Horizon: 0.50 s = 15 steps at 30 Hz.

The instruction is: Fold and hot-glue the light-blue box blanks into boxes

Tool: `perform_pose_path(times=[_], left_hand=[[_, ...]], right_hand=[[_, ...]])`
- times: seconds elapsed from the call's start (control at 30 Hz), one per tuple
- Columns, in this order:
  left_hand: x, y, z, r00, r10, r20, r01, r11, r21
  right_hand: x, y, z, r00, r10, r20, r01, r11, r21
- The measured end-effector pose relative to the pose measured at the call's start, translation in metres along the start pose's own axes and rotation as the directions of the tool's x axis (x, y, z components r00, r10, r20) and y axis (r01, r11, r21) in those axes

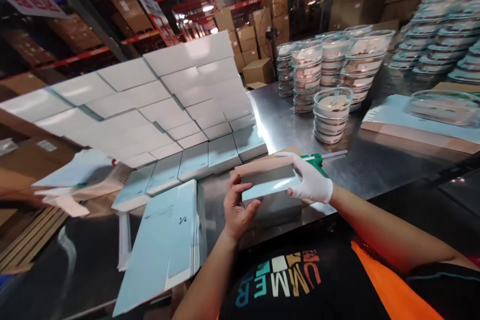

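i see both hands on a small box [270, 184] at near edge of the steel table [360, 160], centre. left hand [237, 209], bare, fingers curled round box's left end; right hand [310, 179], white glove, grips its right end. flat blanks [165, 240] lie near left, stacked boxes [157, 105] far left, tub stacks [330, 75] far right.

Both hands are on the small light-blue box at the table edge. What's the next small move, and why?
Probably press the top flap flat. The left hand grips the box at its near left end, the gloved right hand lies over its right end, and the pale flap along the top looks unseated.
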<state>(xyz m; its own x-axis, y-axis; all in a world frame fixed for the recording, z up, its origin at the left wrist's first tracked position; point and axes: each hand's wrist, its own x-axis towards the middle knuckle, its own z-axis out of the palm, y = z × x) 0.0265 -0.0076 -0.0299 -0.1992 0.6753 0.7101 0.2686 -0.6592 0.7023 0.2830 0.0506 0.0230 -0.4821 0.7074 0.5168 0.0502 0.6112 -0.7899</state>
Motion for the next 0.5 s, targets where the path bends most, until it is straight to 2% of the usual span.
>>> perform_pose_path(times=[0.07, 0.13, 0.23, 0.33, 0.4, 0.5], left_hand=[[0.003, 0.003, 0.005, 0.997, 0.057, -0.044, -0.061, 0.993, -0.103], [0.008, 0.006, 0.005, 0.988, 0.152, -0.022, -0.154, 0.979, -0.136], [0.019, 0.008, -0.004, 0.948, 0.289, 0.133, -0.285, 0.957, -0.045], [0.034, 0.011, -0.016, 0.900, 0.355, 0.252, -0.369, 0.929, 0.010], [0.043, 0.017, -0.020, 0.846, 0.399, 0.353, -0.433, 0.901, 0.019], [0.052, 0.028, -0.021, 0.696, 0.447, 0.561, -0.506, 0.860, -0.057]], right_hand=[[-0.005, 0.010, -0.003, 0.994, -0.108, -0.034, 0.106, 0.993, -0.057], [-0.011, 0.018, -0.002, 0.980, -0.194, -0.051, 0.189, 0.978, -0.090], [-0.018, 0.021, 0.001, 0.966, -0.247, -0.080, 0.245, 0.969, -0.036], [-0.020, 0.011, 0.002, 0.964, -0.259, -0.059, 0.259, 0.966, -0.006], [-0.018, 0.003, 0.000, 0.965, -0.263, 0.014, 0.263, 0.965, -0.015], [-0.014, -0.004, -0.003, 0.954, -0.280, 0.112, 0.280, 0.960, 0.014]])
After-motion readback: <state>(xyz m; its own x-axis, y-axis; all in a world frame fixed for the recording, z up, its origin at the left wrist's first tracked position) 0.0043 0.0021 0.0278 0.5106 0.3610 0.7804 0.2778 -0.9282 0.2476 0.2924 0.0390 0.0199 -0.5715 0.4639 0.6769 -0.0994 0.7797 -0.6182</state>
